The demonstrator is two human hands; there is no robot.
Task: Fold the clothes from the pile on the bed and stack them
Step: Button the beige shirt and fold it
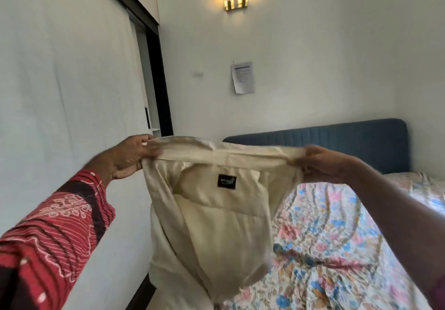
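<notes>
Both hands, the left hand (pixel 131 156) and the right hand (pixel 321 163), pinched a cream garment (pixel 212 213) by its top band, stretched in the air above the floral bed (pixel 337 249), not yet folded, with no pile or stack in view.

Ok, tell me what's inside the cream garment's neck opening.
Inside the cream garment, a black label sits below the collar. Lower down the cloth hides its own inside.
</notes>
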